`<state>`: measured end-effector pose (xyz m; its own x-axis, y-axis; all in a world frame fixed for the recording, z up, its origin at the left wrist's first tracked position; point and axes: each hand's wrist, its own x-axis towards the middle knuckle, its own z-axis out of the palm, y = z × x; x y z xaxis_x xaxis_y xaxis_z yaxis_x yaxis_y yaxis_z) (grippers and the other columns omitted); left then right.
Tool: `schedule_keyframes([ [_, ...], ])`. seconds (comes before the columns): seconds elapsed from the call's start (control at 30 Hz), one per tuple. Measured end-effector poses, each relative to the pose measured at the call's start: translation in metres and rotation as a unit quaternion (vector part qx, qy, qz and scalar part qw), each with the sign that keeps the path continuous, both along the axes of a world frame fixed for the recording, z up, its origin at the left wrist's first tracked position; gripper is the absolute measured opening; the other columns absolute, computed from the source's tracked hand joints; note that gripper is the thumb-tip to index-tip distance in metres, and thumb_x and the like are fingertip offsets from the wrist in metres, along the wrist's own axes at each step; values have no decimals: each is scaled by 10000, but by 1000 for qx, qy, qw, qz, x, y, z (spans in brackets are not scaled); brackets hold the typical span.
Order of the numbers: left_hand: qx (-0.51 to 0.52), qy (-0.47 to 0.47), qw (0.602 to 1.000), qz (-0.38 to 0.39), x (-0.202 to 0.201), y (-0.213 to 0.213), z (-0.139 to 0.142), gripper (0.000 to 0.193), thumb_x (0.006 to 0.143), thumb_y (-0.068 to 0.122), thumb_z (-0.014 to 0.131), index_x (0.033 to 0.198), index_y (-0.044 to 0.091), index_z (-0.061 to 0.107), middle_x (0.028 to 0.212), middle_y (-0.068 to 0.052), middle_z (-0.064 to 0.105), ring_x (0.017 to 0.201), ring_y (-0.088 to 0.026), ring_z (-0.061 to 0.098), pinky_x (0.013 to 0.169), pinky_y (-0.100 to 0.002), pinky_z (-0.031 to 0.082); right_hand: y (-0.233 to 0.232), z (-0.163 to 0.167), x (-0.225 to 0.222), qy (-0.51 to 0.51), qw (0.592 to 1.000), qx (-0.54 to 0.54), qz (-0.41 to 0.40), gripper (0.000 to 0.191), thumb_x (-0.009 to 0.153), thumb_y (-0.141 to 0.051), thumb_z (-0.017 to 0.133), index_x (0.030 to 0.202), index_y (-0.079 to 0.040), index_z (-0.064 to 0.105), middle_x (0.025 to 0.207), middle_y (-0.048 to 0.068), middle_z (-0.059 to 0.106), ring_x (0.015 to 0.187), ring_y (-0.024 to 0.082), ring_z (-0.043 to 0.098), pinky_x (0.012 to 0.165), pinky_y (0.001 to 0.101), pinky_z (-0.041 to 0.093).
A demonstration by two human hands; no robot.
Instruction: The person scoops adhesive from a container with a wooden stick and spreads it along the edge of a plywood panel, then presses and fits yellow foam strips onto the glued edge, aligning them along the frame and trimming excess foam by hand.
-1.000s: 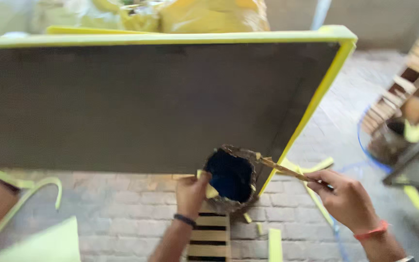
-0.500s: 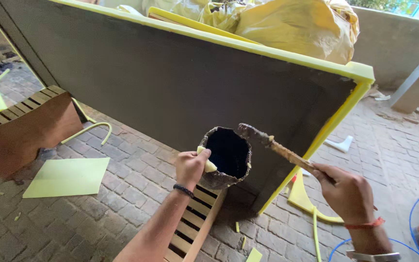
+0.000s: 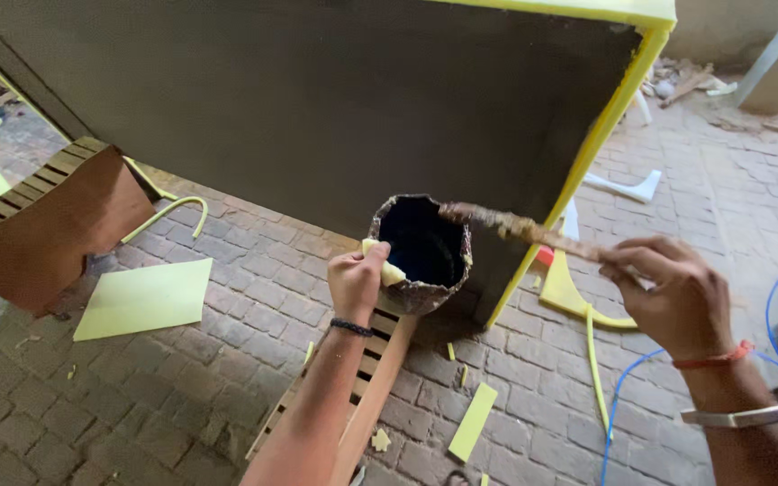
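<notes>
While the left hand [image 3: 357,281] grips a glue-crusted can [image 3: 422,252] by its rim before the dark foam panel [image 3: 317,99], the right hand [image 3: 673,292] pinches a crusted brush [image 3: 520,228], bristles at the can's rim.

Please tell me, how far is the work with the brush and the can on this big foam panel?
Done: cannot tell; the dark panel face looks even. In hand: the left hand grips the crusted can with a foam scrap; the right hand holds the brush at the can's rim. Left: the yellow edge is bare.
</notes>
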<state>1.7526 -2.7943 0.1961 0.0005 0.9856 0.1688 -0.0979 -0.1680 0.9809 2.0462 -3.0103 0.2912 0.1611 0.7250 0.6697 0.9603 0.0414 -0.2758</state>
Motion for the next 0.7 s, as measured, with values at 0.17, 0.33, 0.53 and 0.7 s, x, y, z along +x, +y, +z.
schedule_keyframes([
  [0.17, -38, 53, 997, 40, 35, 14, -5, 402, 839, 285, 742, 604, -38, 696, 532, -25, 615, 493, -96, 540, 471, -319, 407, 40, -23, 54, 37, 998, -37, -26, 124, 882, -188, 795, 993, -134, 785, 919, 67, 746, 703, 246, 708, 618, 362, 539],
  [0.33, -52, 14, 996, 73, 85, 52, 4, 397, 820, 265, 757, 568, -26, 664, 532, -18, 601, 485, -101, 516, 456, -326, 388, 102, -47, 116, 28, 998, -54, -22, 122, 882, -192, 754, 997, -164, 787, 793, 93, 742, 654, 300, 706, 590, 404, 547],
  [0.53, -68, -71, 990, 102, 128, 93, 22, 372, 814, 231, 766, 574, -32, 659, 542, -33, 616, 470, -118, 554, 446, -320, 406, 180, -28, 139, 19, 1000, 7, -17, 103, 982, -224, 732, 1014, -126, 725, 827, 128, 735, 758, 346, 716, 630, 443, 542],
  [0.7, -83, -53, 990, 96, 132, 127, 35, 370, 836, 224, 763, 592, -39, 676, 538, -70, 591, 448, -152, 529, 432, -334, 382, 229, -8, 147, 71, 996, 56, -3, 135, 1002, -193, 676, 1077, -84, 700, 883, 91, 763, 782, 298, 746, 651, 413, 560],
])
